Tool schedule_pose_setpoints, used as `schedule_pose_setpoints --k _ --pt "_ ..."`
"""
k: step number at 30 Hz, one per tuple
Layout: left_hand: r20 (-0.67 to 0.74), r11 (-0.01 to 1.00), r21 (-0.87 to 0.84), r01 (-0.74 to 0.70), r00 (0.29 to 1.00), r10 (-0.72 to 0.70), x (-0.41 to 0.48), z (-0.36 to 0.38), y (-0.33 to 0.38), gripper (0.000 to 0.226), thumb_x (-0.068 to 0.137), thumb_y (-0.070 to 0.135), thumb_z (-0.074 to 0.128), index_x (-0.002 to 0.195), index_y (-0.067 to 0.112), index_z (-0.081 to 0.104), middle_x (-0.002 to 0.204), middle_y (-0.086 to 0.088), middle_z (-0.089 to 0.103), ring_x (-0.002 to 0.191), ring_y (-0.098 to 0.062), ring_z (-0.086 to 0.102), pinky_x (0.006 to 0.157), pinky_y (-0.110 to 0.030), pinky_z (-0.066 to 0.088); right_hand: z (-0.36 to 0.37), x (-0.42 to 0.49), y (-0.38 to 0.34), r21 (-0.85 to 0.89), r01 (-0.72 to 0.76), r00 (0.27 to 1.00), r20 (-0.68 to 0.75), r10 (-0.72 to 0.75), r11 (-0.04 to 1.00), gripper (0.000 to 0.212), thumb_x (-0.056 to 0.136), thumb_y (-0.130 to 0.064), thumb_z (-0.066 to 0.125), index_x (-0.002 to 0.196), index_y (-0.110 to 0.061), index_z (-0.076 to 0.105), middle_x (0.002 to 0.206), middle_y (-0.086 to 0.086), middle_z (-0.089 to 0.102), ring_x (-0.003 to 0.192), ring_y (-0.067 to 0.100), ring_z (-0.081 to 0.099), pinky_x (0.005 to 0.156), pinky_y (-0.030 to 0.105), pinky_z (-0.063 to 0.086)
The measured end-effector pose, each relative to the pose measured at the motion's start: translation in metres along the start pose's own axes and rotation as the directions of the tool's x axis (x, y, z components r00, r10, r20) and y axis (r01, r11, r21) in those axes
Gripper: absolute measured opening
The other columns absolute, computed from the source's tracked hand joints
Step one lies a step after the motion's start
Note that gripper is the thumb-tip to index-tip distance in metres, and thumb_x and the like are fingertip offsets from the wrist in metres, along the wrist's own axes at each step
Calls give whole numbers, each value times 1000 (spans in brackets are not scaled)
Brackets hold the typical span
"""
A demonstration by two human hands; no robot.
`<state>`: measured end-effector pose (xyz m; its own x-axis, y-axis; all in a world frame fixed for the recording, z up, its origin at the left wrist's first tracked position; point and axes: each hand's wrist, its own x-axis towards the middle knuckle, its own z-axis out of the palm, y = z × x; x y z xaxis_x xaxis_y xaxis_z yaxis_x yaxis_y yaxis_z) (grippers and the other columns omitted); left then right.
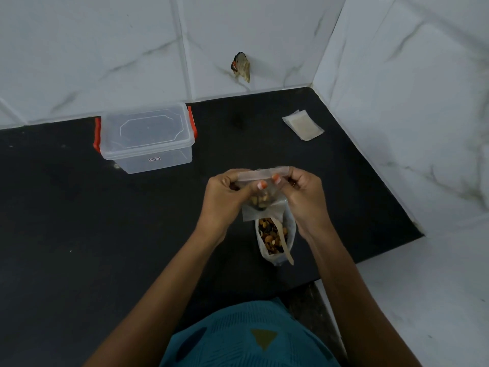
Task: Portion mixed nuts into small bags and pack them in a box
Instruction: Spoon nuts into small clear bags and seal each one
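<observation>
Both hands hold a small clear bag [260,205] with some mixed nuts in its bottom, lifted above the counter. My left hand [225,200] pinches the left end of the bag's top strip, and my right hand [307,197] pinches the right end. Right below, a large open bag of mixed nuts [274,238] stands on the black counter with a pale wooden spoon [284,245] leaning in it. A clear plastic box [146,137] with a lid on and red clips sits at the back left.
A small stack of empty flat bags [303,124] lies at the back right, near the marble wall corner. The black counter [79,221] ends at a white marble edge on the right. A scrap of something sticks on the back wall [241,66].
</observation>
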<state>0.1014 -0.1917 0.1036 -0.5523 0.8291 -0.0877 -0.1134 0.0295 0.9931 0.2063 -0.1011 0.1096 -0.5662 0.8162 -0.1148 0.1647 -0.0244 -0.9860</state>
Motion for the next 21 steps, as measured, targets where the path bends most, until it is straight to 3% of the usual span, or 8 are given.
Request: schedule_pose_setpoints --k 4,7,10,15,18,21 --pt "-32 999 -48 -6 999 4 1 -3 0 15 83 7 60 96 14 64 97 0 68 89 -5 67 71 -14 52 -7 0 -2 90 -29 999 20 27 996 12 85 -6 57 89 -13 66 89 2 69 85 13 67 74 25 55" --pt "-59 998 -47 -35 998 32 3 -2 2 13 83 7 61 93 14 65 95 -3 68 87 -8 67 72 -17 53 -11 -1 -2 183 -85 991 117 64 980 13 83 -17 58 91 -15 68 91 2 71 91 17 67 81 33 55" --pt "-47 999 -30 -41 998 39 3 -2 3 12 82 7 62 89 16 65 95 -3 68 84 -8 67 73 -18 54 -11 1 -2 234 -151 973 205 103 961 25 72 -25 61 93 -14 67 92 1 71 93 16 67 78 29 55" --pt "-29 1000 0 -20 999 20 3 0 1 10 81 8 63 89 14 65 95 -4 68 85 -7 67 73 -16 53 -6 5 2 137 -16 997 81 5 990 8 76 -6 66 82 -10 67 87 1 67 84 7 65 69 18 52" --pt "-3 1000 -21 -6 1000 6 2 0 0 14 81 9 61 94 13 65 99 -3 68 90 -7 67 75 -17 53 -2 6 4 58 65 997 28 -67 996 13 79 2 62 80 -11 66 84 -3 66 78 1 64 64 12 50" --pt "-28 999 -38 -4 1000 2 3 1 0 16 82 9 61 94 16 66 100 1 68 91 -6 66 76 -17 52 -2 8 6 104 31 999 3 -32 994 17 80 2 61 79 -14 66 80 -7 68 77 1 65 64 16 52"
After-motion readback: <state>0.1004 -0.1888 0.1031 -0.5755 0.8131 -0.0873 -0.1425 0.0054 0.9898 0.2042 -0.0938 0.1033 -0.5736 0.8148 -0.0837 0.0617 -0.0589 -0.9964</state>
